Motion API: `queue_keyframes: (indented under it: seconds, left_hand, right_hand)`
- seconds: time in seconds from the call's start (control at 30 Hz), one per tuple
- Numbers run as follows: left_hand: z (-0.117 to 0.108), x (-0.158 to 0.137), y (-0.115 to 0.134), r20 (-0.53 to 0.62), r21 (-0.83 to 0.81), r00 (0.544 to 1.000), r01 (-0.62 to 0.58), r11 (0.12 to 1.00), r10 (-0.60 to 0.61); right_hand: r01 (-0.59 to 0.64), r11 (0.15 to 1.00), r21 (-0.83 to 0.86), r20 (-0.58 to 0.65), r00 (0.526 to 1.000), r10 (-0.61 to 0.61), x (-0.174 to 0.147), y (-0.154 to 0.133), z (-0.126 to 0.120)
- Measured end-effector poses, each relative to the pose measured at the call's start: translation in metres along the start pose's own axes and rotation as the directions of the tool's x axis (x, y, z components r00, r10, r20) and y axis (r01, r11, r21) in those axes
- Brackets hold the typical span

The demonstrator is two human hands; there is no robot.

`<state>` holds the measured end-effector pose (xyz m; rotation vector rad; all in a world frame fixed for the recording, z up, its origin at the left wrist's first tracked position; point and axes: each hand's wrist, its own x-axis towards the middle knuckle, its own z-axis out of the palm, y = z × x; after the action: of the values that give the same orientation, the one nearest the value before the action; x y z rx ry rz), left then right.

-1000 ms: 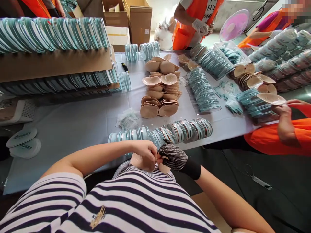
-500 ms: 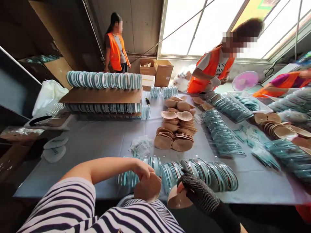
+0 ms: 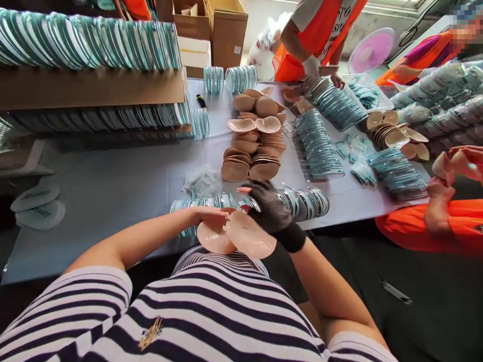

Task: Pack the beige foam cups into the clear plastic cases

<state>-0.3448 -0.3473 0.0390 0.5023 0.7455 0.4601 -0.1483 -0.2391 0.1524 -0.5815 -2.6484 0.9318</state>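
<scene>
Close to my striped shirt, a beige stick-on bra (image 3: 253, 235) is held with its two rounded cups side by side and joined in the middle. The fingers of my left hand (image 3: 213, 215) grip it along the top edge of the left cup. My right hand (image 3: 269, 208), in a black fingerless mesh glove, is just above the right cup with fingers stretched out and apart, slightly blurred. Behind both hands runs a row of clear round packs with teal edges (image 3: 304, 201), partly hidden by the glove. Further back, several similar bras (image 3: 251, 163) lie in stacked pairs.
A cardboard rack (image 3: 90, 90) with rows of round packs stands at left. Small printed packets (image 3: 204, 182) and two white oval pads (image 3: 39, 207) lie on the table (image 3: 124, 171). More pack rows (image 3: 319, 143) are at right. A co-worker's hands (image 3: 441, 196) hold a bra at far right.
My view has tilted downward and turned. The two cups have come together in front of me. My gloved hand has moved off the right cup's edge, up and left over the packs.
</scene>
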Motion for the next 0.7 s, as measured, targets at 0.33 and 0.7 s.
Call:
queue_keyframes:
  seconds: [0.33, 0.7]
  left_hand:
    - [0.015, 0.014, 0.014, 0.051, -0.155, 0.992, -0.109, 0.982, 0.118]
    - [0.016, 0.027, 0.006, -0.018, -0.328, 1.000, -0.013, 0.945, 0.008]
  right_hand:
    - [-0.586, 0.618, 0.523, 0.170, 0.783, 0.598, -0.113, 0.049, 0.007]
    - [-0.156, 0.988, 0.015, 0.371, 0.918, 0.140, 0.022, 0.018, 0.007]
